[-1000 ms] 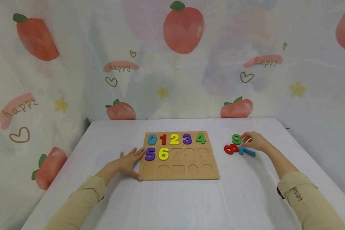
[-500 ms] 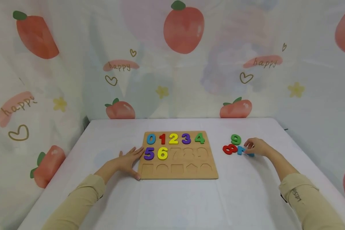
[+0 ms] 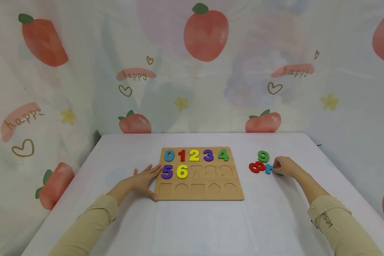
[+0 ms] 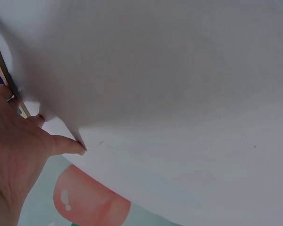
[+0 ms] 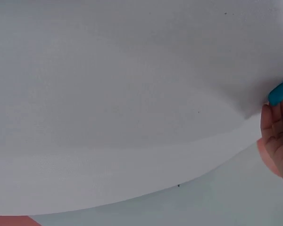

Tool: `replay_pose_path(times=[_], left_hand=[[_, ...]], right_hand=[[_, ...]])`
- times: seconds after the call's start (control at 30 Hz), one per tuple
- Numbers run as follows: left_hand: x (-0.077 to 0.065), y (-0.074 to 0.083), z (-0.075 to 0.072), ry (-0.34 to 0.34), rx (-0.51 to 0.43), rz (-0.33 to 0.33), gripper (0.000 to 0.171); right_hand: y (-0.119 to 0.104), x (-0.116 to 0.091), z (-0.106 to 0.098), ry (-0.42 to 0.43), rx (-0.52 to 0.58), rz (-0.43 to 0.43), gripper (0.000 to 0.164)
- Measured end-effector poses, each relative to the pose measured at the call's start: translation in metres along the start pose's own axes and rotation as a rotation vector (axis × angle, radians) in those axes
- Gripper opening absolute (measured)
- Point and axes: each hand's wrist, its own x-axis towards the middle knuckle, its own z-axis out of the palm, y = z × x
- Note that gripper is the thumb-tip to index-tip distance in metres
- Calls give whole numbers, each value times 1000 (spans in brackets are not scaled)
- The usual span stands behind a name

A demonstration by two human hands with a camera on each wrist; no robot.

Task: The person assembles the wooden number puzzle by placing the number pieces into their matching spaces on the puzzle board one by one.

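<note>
My left hand point(image 3: 144, 180) lies with spread fingers along the left edge of a wooden number puzzle board point(image 3: 185, 195), thumb at its near corner. In the left wrist view the same hand point(image 4: 19, 141) reaches the board's edge. To the right of the board, my right hand point(image 3: 286, 166) pinches a blue number seven point(image 3: 268, 169), partly hidden by the fingers. The right wrist view shows the end of the blue seven point(image 5: 280, 93) at the fingertips. Beside it lie a red number eight point(image 3: 257, 167) and a green number nine point(image 3: 263, 156).
Coloured numbers zero to six, such as the yellow six point(image 3: 182, 171), sit in the board. Recesses outlined for seven, eight and nine and a row of shapes lie bare. A white cloth covers the table point(image 3: 198, 227); a printed curtain point(image 3: 204, 89) stands behind.
My right hand has moved from the green nine toward me onto the blue seven. The nine has turned upright as I see it. My left hand stays at the board.
</note>
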Motion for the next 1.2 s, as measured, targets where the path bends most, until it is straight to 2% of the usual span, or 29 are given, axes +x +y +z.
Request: replay_pose_path(times=[0.27, 0.5, 0.73, 0.97, 1.2], left_hand=[[-3, 1, -3, -9, 6, 28, 120], [0, 0, -3, -12, 13, -1, 122], [1, 1, -1, -20, 10, 4, 122], [3, 2, 1, -15, 10, 8, 121], [0, 2, -1, -22, 8, -16, 122]], right_hand=[[-8, 5, -5, 17, 1, 2, 15], [-20, 9, -3, 0, 33, -34, 31], [-26, 4, -4, -23, 51, -89, 36], [-34, 3, -5, 13, 79, -131, 32], [-56, 3, 0, 49, 144, -146, 36]])
